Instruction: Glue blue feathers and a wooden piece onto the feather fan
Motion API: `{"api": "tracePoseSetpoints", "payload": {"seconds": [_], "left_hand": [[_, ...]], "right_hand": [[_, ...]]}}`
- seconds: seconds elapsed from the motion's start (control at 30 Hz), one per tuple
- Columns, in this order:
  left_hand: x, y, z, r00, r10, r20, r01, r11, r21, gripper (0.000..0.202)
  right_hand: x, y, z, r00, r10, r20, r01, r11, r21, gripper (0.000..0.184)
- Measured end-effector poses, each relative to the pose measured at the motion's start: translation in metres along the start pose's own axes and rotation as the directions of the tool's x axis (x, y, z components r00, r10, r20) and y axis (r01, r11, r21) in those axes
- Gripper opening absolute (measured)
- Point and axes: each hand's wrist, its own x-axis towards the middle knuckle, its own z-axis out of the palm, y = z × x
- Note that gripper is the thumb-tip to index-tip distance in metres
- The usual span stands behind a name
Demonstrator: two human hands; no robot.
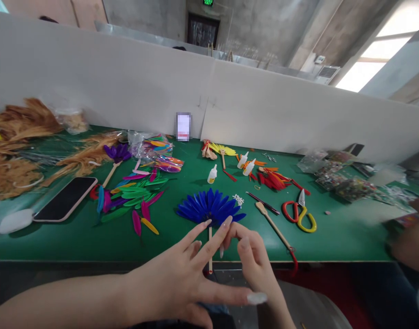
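A fan of deep blue feathers (209,205) on a pale wooden stick (210,246) lies near the table's front edge. My left hand (192,269) reaches over the stick with its fingers spread, two fingertips at the base of the feathers. Close against those fingertips is my right hand (252,251), its fingers curled; whatever they may hold is hidden. Small white beads (238,199) lie in a pile at the fan's right. Behind the fan stands a small white glue bottle (212,174). Two thin dark sticks (263,203) lie to the right.
Scissors (300,214) and a bare wooden stick with a red tassel (273,224) lie right. Loose coloured feathers (137,194), a purple fan (117,153) and a phone (67,198) are left. Two more glue bottles (246,163) stand behind. Another person's blurred arm (410,237) is far right.
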Motion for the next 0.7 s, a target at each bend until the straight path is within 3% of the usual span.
{"api": "tracePoseSetpoints", "payload": {"seconds": [0.07, 0.17, 0.27, 0.37, 0.57, 0.7], "left_hand": [[-0.001, -0.003, -0.002, 1.000, 0.027, 0.000, -0.027, 0.999, -0.019, 0.101], [-0.005, -0.013, -0.006, 0.998, 0.062, 0.001, -0.062, 0.998, -0.017, 0.071], [-0.010, -0.028, -0.007, 0.988, 0.147, -0.053, -0.145, 0.989, 0.040, 0.058], [-0.012, -0.040, -0.004, 0.960, 0.214, -0.181, -0.208, 0.977, 0.051, 0.051], [-0.002, -0.036, -0.003, 0.983, 0.063, -0.170, -0.124, 0.919, -0.374, 0.021], [0.006, -0.026, 0.005, 0.931, 0.067, -0.358, -0.253, 0.826, -0.504, 0.007]], "right_hand": [[0.001, 0.000, -0.002, 0.999, 0.015, -0.038, -0.015, 1.000, 0.017, 0.050], [0.002, -0.003, -0.005, 0.997, 0.074, -0.033, -0.065, 0.972, 0.225, 0.041], [0.004, -0.011, -0.011, 0.979, 0.160, 0.130, -0.200, 0.888, 0.414, 0.027], [0.008, -0.022, -0.015, 0.920, 0.205, 0.334, -0.336, 0.853, 0.400, 0.018], [0.016, -0.029, -0.009, 0.842, 0.151, 0.518, -0.422, 0.782, 0.458, 0.022], [0.015, -0.026, 0.002, 0.834, 0.104, 0.542, -0.438, 0.723, 0.535, 0.028]]}}
